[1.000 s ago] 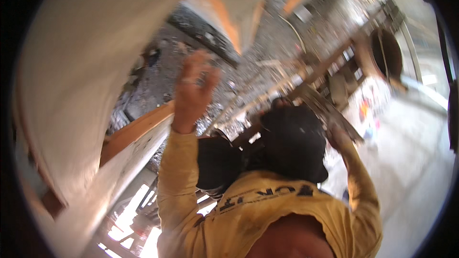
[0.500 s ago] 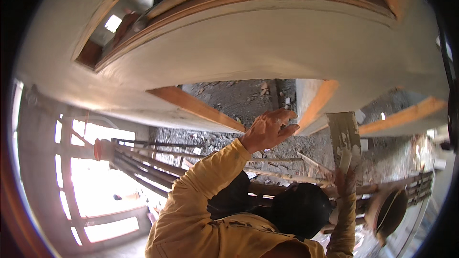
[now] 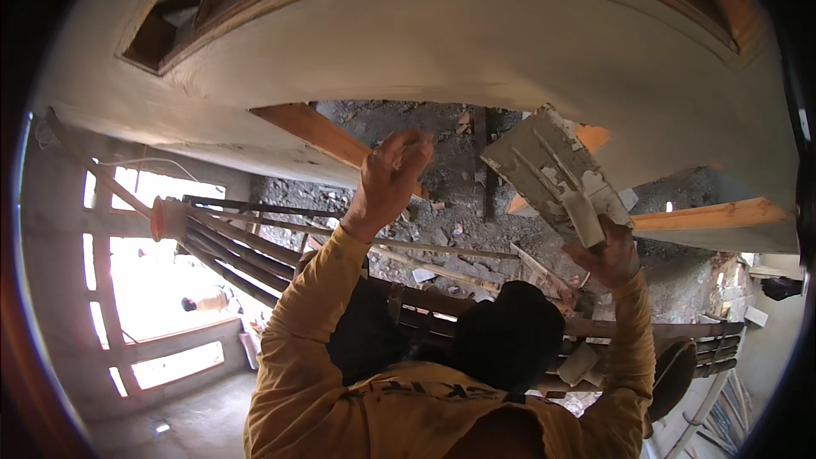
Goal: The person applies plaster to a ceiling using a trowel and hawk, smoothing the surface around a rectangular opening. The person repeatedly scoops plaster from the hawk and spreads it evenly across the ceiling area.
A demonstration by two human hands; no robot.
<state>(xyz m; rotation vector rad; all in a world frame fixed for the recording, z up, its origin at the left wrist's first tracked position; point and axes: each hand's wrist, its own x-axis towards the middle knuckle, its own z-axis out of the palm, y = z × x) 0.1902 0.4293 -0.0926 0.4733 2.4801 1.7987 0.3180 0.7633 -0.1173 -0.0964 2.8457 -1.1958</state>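
Observation:
My right hand (image 3: 609, 255) grips the handle of a plastering trowel (image 3: 544, 172), a flat rectangular blade smeared with grey mortar. The blade tilts just below the grey plastered wall face (image 3: 476, 51), its far corner overlapping an orange wooden frame piece (image 3: 592, 135). Whether the blade touches the wall, I cannot tell. My left hand (image 3: 391, 183) is raised in front of the opening under the wall, near the left slanting orange board (image 3: 319, 138). Its fingers are loosely bent and apart, slightly blurred, with nothing visible in them. Both sleeves are yellow.
Below me runs a scaffold of wooden poles (image 3: 242, 246), with an orange-rimmed pipe-like object (image 3: 168, 219) at its left end. Rubble ground (image 3: 450, 242) lies underneath. A dark round pan (image 3: 673, 378) stands at right. Bright wall openings (image 3: 157, 289) are at left.
My right hand has brought the trowel up and turned its blade leftward. My left hand has moved left and up, away from the trowel. The view has shifted a little.

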